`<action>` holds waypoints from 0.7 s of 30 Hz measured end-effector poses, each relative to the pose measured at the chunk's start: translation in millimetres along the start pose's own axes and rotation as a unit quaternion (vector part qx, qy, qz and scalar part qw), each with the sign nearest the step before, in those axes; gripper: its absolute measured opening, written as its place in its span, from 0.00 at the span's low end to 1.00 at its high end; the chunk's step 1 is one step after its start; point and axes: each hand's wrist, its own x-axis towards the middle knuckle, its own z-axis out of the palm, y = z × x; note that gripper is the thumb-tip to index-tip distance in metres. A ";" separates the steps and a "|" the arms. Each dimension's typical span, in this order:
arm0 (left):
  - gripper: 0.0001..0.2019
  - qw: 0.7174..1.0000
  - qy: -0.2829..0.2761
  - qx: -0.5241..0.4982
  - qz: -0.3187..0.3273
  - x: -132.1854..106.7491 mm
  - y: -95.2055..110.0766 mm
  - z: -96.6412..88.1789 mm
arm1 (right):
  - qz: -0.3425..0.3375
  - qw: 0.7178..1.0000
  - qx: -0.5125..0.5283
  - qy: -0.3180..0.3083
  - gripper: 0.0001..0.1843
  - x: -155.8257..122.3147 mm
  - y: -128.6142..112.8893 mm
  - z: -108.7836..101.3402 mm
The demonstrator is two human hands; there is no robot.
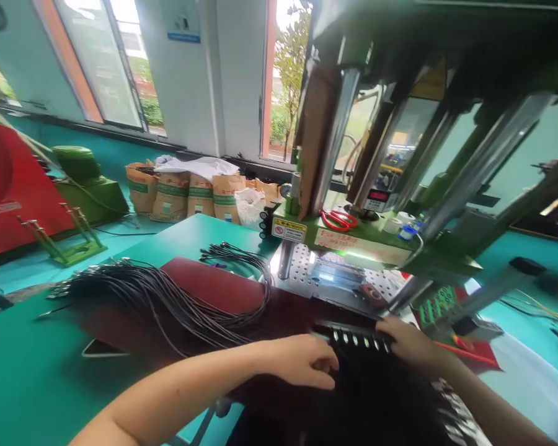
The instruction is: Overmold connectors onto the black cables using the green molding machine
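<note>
My left hand (pixel 302 359) reaches in from the lower left, fingers curled down onto a bundle of black cables (pixel 363 396) at the front of the bench. My right hand (pixel 411 347) rests at the right end of a dark jig (pixel 353 337) that holds a row of several small metal connectors. What its fingers grip is hidden. The jig lies in front of the perforated metal bed (pixel 307 266) of a green press machine (pixel 367 241).
A big fan of black cables (pixel 158 297) lies on a dark red mat (pixel 214 288) on the green bench, left of my hands. Red scissors (pixel 338 218) sit on the press. Paper sacks (pixel 186 192) and a red machine (pixel 13 186) stand on the floor at the left.
</note>
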 end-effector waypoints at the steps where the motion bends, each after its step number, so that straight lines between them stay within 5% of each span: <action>1: 0.18 1.000 0.002 0.008 0.001 4.6 4.9 11.6 | 0.004 1.000 0.004 -0.003 0.22 1.1 -4.3 -7.9; 6: 0.14 0.996 0.063 0.022 -0.052 25.8 1.5 42.3 | 0.114 0.991 0.031 0.061 0.17 11.6 -6.6 -31.2; 12: 0.26 0.979 0.080 -0.127 -0.135 67.4 -7.7 36.4 | 0.145 0.973 0.106 0.145 0.19 34.1 5.8 -51.3; 16: 0.28 0.922 0.084 -0.340 -0.162 105.8 -12.8 35.9 | 0.162 0.958 0.160 0.171 0.21 63.8 10.8 -56.0; 21: 0.22 0.851 0.093 -0.494 -0.152 137.3 -26.4 33.5 | 0.182 0.933 0.213 0.224 0.08 105.8 15.6 -53.4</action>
